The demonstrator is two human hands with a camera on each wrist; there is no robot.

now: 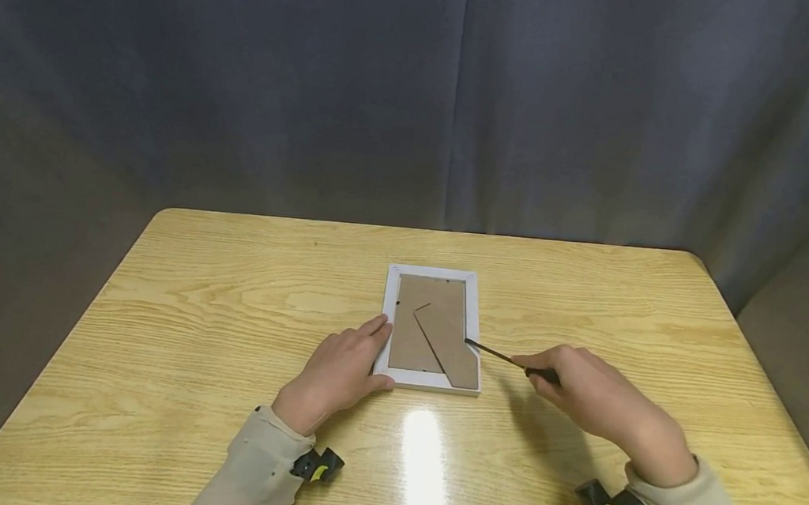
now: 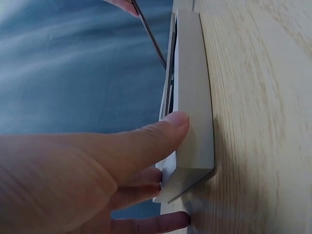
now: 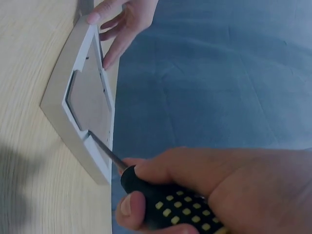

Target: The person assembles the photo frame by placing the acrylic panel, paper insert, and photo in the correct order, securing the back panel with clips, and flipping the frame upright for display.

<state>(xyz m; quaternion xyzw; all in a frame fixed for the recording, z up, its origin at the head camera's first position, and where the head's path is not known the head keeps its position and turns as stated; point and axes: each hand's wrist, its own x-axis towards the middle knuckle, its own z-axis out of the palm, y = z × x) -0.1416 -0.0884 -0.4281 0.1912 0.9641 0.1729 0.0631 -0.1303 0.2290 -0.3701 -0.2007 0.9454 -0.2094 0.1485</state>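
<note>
Frame (image 1: 422, 337) lies on the table (image 1: 230, 294), long axis pointing away; left hand (image 1: 340, 368), nearer, loosely grips its near-left corner; right hand (image 1: 596, 394), wrapped round a screwdriver (image 3: 178, 207), tips its right edge.

Here lies the picture frame (image 1: 433, 272) on the table (image 1: 193, 307), between the two hands: just right of the left hand (image 1: 342, 366), touching its fingers and thumb, and left of the right hand (image 1: 593, 394). Backing board (image 1: 412, 340) sits inside it. Out of the right hand, leftward, runs the screwdriver (image 1: 496, 354), tip at the frame's near-hand side. Beyond both hands, behind the table, hangs the curtain (image 1: 316, 103).
</note>
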